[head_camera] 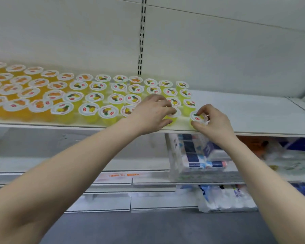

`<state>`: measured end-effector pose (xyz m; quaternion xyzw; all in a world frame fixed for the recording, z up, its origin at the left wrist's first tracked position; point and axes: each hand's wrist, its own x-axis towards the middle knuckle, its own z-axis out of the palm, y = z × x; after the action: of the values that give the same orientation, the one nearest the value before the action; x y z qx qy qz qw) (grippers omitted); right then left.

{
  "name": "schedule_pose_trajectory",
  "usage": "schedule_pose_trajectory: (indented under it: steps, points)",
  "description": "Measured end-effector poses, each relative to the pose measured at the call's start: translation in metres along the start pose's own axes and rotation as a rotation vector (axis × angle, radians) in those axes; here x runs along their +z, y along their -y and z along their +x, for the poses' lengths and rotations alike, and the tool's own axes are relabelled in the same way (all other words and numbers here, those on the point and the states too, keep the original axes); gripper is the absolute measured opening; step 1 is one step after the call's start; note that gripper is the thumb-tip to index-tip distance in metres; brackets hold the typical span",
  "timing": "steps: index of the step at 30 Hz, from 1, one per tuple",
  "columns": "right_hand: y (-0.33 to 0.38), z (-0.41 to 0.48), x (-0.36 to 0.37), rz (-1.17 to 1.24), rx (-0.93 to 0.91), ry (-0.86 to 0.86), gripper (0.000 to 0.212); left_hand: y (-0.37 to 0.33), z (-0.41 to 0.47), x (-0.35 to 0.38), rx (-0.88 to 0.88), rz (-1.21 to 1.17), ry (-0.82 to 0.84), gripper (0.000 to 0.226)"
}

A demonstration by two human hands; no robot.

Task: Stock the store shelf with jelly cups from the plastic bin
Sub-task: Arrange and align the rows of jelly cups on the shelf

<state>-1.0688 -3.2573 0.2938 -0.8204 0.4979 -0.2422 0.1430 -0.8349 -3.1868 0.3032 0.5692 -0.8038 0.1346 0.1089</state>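
Note:
Rows of jelly cups with white printed lids cover the left and middle of the white shelf; orange ones sit at the left, yellow ones toward the middle. My left hand grips a yellow cup at the front of the rows, fingers curled over its lid. My right hand pinches the rim of another yellow cup standing at the shelf's front edge, just right of the rows. The plastic bin is out of view.
The shelf's right half is bare white board. A slotted upright runs up the back wall. Below, lower shelves hold wrapped tissue packs and plastic-wrapped bundles. Grey floor lies at the bottom.

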Motion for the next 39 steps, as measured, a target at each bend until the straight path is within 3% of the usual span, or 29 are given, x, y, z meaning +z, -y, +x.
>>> schedule_pose_trajectory:
  steps: [14,21,27,33,39]
  points:
    - [-0.001,0.009,0.014,0.045,-0.057,-0.038,0.030,-0.002,0.004,0.007,-0.030,-0.042,-0.049,0.039]
    - [-0.006,0.033,-0.019,0.011,-0.149,-0.197,0.031,0.005,0.023,-0.001,-0.142,-0.144,-0.160,0.033]
    - [-0.006,0.086,-0.026,-0.067,-0.093,-0.146,0.034,0.058,0.050,-0.006,-0.310,-0.151,-0.037,0.036]
    - [0.008,0.124,-0.006,-0.107,-0.047,-0.014,0.036,0.098,0.089,0.005,-0.300,-0.123,0.040,0.040]
    - [-0.002,0.156,0.004,-0.144,-0.068,0.003,0.034,0.113,0.131,0.021,-0.293,-0.146,0.170,0.043]
